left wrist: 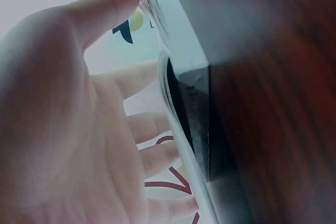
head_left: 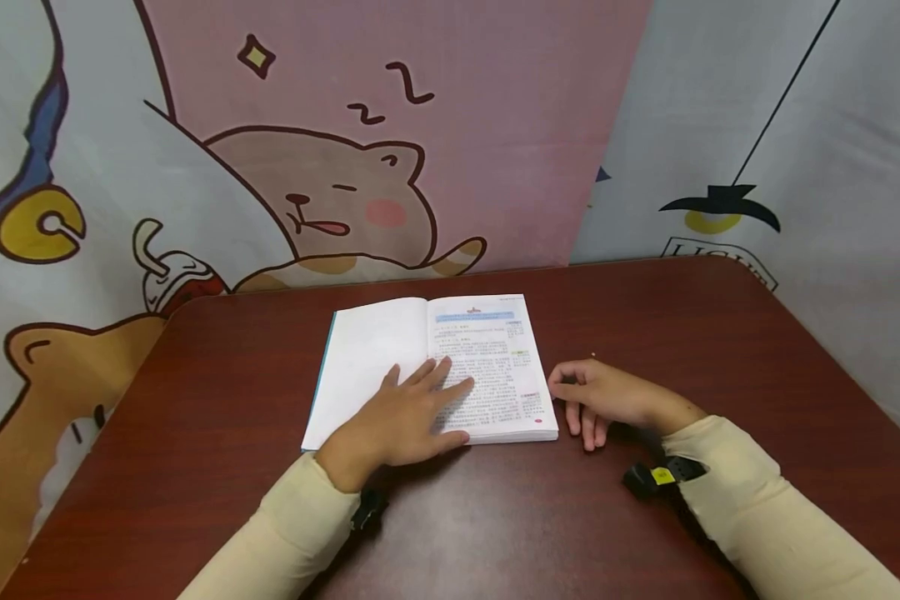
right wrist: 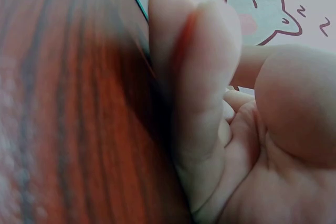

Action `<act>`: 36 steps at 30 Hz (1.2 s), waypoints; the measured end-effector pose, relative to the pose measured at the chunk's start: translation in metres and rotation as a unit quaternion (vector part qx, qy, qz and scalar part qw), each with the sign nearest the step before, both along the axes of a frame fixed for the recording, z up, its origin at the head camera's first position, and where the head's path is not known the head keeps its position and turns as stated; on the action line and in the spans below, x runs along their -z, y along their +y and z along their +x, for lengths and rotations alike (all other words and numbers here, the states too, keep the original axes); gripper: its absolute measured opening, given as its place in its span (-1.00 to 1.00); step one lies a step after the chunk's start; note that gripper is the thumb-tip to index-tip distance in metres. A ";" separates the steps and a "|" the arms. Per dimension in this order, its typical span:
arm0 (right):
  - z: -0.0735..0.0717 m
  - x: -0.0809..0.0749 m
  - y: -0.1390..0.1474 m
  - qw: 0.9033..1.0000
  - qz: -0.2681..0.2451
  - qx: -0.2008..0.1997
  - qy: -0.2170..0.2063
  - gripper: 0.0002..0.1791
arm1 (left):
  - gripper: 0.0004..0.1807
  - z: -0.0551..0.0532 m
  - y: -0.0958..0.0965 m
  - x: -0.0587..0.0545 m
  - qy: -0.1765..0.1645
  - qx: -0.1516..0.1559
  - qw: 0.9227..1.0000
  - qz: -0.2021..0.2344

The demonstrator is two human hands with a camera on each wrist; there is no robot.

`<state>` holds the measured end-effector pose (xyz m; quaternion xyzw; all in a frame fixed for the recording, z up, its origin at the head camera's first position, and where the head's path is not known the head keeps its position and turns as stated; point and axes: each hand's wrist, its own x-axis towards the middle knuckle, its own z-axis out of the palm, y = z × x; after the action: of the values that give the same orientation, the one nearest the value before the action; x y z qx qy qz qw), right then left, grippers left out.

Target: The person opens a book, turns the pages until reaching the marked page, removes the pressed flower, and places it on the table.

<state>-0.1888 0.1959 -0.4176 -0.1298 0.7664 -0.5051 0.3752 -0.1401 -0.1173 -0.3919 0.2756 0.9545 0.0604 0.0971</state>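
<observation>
An open book (head_left: 375, 350) lies on the table, its left page blank and its right page (head_left: 495, 375) printed with text. Across the lower middle of the book rests my left hand (head_left: 405, 421), fingers spread, thumb at the bottom edge of the right page. The left wrist view shows that palm (left wrist: 68, 114) and the fingers against the page side, with the book's thick edge (left wrist: 191, 98) beside them. Just right of the book, my right hand (head_left: 596, 396) rests by the table surface with loosely curled fingers (right wrist: 205, 77). Nothing shows in its grasp.
The reddish-brown wooden table (head_left: 480, 533) has rounded far corners. Behind it hangs a cloth (head_left: 510, 142) printed with a sleeping cartoon animal. A dark strap device (head_left: 645, 479) with a yellow label sits at my right wrist, and another dark device (head_left: 367, 508) at my left.
</observation>
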 end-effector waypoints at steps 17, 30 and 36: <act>0.000 0.002 0.003 1.000 -0.001 -0.002 0.003 -0.68 | -0.22 0.000 0.001 0.002 0.021 0.014 1.000 0.006; 0.000 0.003 0.002 1.000 -0.002 -0.004 -0.001 -0.71 | -0.30 -0.001 0.000 0.000 0.024 0.022 0.999 0.013; -0.001 0.003 0.002 1.000 0.002 -0.003 0.004 -0.71 | -0.35 -0.002 0.000 -0.002 0.065 0.053 0.996 0.025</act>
<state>-0.1894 0.1976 -0.4205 -0.1336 0.7682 -0.5021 0.3741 -0.1417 -0.1175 -0.3903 0.3317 0.9409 0.0609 0.0307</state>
